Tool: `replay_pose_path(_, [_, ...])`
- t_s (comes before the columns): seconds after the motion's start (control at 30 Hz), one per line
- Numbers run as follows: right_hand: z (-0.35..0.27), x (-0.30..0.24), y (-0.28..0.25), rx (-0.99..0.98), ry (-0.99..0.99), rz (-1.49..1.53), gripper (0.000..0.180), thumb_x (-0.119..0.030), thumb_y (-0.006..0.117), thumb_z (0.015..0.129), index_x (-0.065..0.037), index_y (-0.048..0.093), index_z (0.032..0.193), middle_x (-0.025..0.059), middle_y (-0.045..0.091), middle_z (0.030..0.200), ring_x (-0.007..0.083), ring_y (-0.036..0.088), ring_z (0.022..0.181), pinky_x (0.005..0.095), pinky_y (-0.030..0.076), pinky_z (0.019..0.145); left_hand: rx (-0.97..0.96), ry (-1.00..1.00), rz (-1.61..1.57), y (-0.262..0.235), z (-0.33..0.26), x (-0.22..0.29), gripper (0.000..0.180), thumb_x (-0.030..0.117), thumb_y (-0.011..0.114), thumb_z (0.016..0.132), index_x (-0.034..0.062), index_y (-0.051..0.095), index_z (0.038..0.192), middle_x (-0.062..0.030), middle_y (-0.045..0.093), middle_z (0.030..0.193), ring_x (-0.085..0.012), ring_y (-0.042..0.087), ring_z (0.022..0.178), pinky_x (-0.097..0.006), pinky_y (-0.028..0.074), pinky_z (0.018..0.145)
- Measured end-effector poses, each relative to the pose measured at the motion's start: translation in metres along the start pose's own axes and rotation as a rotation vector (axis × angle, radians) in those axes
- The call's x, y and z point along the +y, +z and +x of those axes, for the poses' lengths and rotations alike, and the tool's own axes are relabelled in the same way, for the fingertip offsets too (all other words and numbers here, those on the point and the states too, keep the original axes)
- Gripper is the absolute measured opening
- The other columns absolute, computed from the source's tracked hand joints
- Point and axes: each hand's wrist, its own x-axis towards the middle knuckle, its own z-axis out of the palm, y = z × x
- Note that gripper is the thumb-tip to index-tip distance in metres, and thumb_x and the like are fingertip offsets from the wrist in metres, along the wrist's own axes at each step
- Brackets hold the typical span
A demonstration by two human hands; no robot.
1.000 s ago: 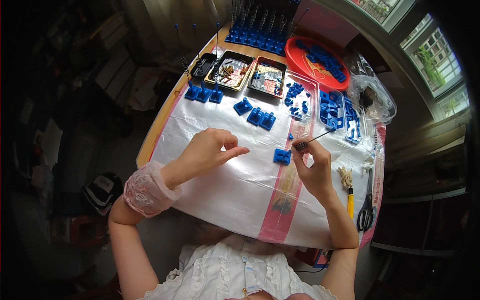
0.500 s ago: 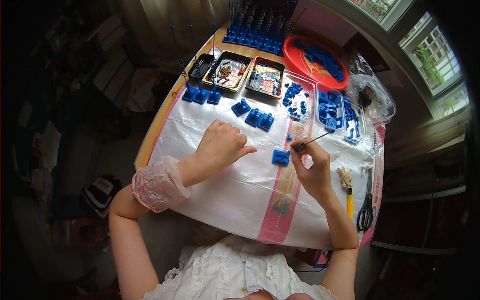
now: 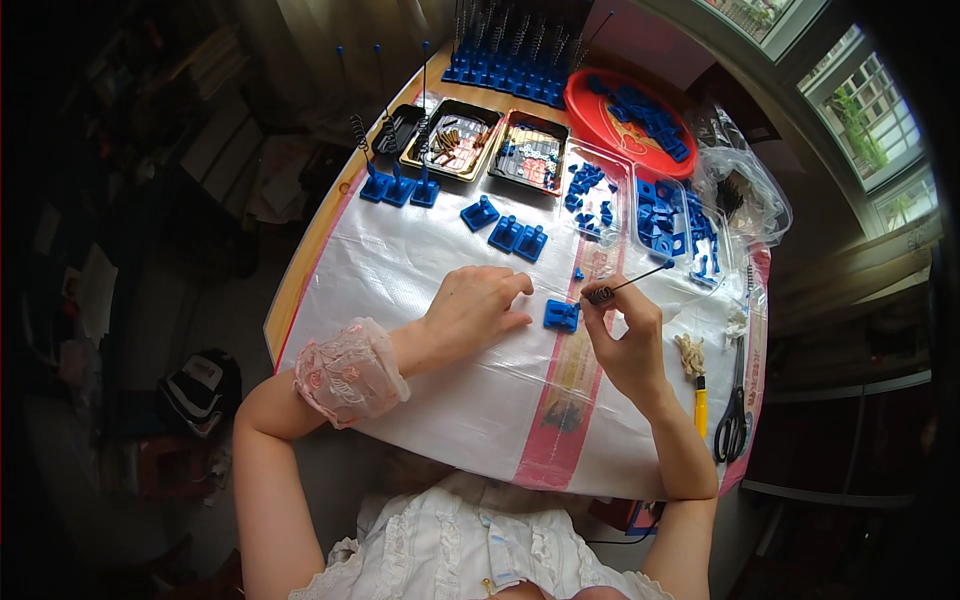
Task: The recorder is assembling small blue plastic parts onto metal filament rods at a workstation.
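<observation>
My right hand [image 3: 632,340] pinches a thin dark rod with a black coil spring [image 3: 601,295] round its lower end and a small blue knob at its upper end. The rod tilts up to the right. Its lower end is by a square blue plastic base [image 3: 561,315] lying on the sheet; whether they touch I cannot tell. My left hand [image 3: 476,306] is left of that base, holding nothing, its thumb and forefinger apart and pointing toward it. Just above the base lies a tiny blue piece [image 3: 578,274]. Beyond my left hand sit several blue bases [image 3: 518,238].
Blue stands with springs and rods [image 3: 398,190] stand at the left, more at the back. Trays of small parts [image 3: 455,140], clear boxes of blue pieces [image 3: 660,218] and a red basin [image 3: 600,120] line the far side. Scissors [image 3: 731,430] and a yellow-handled tool [image 3: 700,410] lie right.
My left hand has come down and to the right, closer to the blue base, and its forefinger has opened away from the thumb. The right hand and the rod have hardly moved.
</observation>
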Motion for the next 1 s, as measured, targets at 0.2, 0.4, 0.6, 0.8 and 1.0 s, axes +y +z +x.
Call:
replay_pose_path(0.2, [0.002, 0.001, 0.001, -0.011, 0.009, 0.014, 0.018, 0.006, 0.074, 0.085, 0.001, 0.069, 0.102, 0.0123, 0.072, 0.093, 0.0222, 0.072, 0.079, 0.0322, 0.055, 0.072, -0.064, -0.070, -0.166, 0.006, 0.004, 0.009, 0.037, 0.026, 0.084, 0.083, 0.0120, 0.074, 0.116, -0.0050, 0.071, 0.080, -0.0241, 0.070, 0.074, -0.038, 0.054, 0.069])
replay_pose_path(0.4, [0.002, 0.001, 0.002, -0.018, 0.003, 0.001, 0.019, 0.007, 0.073, 0.085, 0.001, 0.069, 0.102, 0.0126, 0.073, 0.095, 0.0223, 0.073, 0.080, 0.0319, 0.055, 0.072, -0.069, -0.059, -0.208, 0.013, 0.013, 0.005, 0.034, 0.027, 0.083, 0.083, 0.0151, 0.076, 0.114, -0.0041, 0.071, 0.080, -0.0233, 0.069, 0.073, -0.038, 0.054, 0.067])
replay_pose_path(0.6, [0.001, 0.000, 0.002, -0.020, 0.038, 0.015, 0.019, 0.009, 0.073, 0.084, 0.002, 0.069, 0.101, 0.0126, 0.072, 0.095, 0.0214, 0.073, 0.082, 0.0311, 0.055, 0.073, -0.047, -0.013, -0.201, 0.020, 0.014, -0.003, 0.031, 0.030, 0.083, 0.083, 0.0148, 0.077, 0.109, -0.0042, 0.071, 0.079, -0.0233, 0.069, 0.073, -0.038, 0.054, 0.067])
replay_pose_path(0.8, [0.002, 0.000, 0.003, -0.040, 0.056, 0.001, 0.019, 0.011, 0.073, 0.084, 0.003, 0.068, 0.100, 0.0123, 0.070, 0.092, 0.0191, 0.070, 0.080, 0.0288, 0.054, 0.074, 0.007, 0.036, -0.189, 0.028, 0.013, -0.009, 0.030, 0.031, 0.083, 0.082, 0.0120, 0.076, 0.105, -0.0046, 0.071, 0.080, -0.0249, 0.070, 0.073, -0.040, 0.054, 0.068])
replay_pose_path(1.0, [0.001, -0.002, 0.002, -0.055, 0.089, 0.013, 0.021, 0.014, 0.070, 0.085, 0.003, 0.067, 0.103, 0.0123, 0.069, 0.093, 0.0195, 0.069, 0.083, 0.0285, 0.053, 0.076, -0.002, 0.048, -0.226, 0.029, 0.012, -0.012, 0.029, 0.030, 0.084, 0.081, 0.0100, 0.077, 0.102, -0.0069, 0.072, 0.082, -0.0273, 0.070, 0.074, -0.040, 0.055, 0.070])
